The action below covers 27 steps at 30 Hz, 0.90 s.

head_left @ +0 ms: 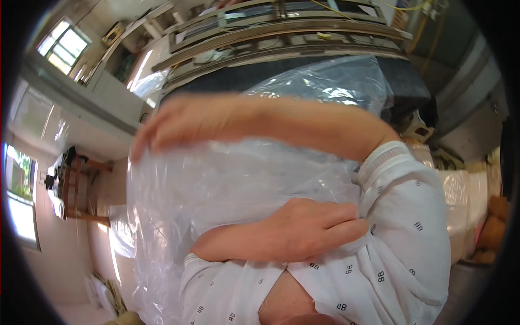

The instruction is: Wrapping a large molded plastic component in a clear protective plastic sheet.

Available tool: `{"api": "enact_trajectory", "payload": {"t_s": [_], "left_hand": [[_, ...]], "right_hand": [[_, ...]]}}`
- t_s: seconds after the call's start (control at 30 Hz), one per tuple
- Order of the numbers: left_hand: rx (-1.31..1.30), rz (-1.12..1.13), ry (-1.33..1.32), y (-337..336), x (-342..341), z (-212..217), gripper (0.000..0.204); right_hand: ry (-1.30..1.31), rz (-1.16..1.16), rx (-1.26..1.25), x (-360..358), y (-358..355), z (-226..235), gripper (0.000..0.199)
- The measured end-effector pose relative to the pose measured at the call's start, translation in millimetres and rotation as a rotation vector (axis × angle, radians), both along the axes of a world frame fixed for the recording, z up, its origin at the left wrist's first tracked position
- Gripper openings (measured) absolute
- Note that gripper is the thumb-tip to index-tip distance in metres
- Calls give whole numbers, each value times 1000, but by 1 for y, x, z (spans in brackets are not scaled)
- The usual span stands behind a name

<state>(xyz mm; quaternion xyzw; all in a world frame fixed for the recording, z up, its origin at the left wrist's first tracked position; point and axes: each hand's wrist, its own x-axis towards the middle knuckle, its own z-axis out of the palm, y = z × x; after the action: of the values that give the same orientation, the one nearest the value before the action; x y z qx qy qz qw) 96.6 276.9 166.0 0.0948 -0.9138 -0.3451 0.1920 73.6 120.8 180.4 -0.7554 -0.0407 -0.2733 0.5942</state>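
Note:
A large clear plastic sheet (244, 173) spreads in wrinkled folds in front of me and hangs down on the left. My left hand (309, 227) lies across my body and points right, its fingers closed on a gathered edge of the sheet near my right sleeve. Stretched over the sheet from right to left, my right arm ends in my right hand (173, 122) at the sheet's far left side. Motion smears its fingers, so their grip is unclear.
Beyond the sheet stands a dark-topped table (216, 84) with long wooden rails (281, 38) behind it. A wooden stool (81, 184) is at the left, near a bright window (21, 189). Plastic-wrapped stacks (460, 189) are at the right.

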Motion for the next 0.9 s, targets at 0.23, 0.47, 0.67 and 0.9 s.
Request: {"api": "enact_trajectory", "payload": {"t_s": [0.23,0.47,0.67,0.9], "left_hand": [[-137,279,391,-34,6,5,56],[225,113,442,-108,-98,3,21],[43,23,364,-148,-232,-3,16],[-270,-55,329,-130,-267,64,24]], "right_hand": [[-381,-928,291,-250,46,58,22],[43,-1516,-64,-283,237,56,36],[474,-1791,-308,-358,298,53,48],[861,-2042,-580,-438,281,45,61]]}}
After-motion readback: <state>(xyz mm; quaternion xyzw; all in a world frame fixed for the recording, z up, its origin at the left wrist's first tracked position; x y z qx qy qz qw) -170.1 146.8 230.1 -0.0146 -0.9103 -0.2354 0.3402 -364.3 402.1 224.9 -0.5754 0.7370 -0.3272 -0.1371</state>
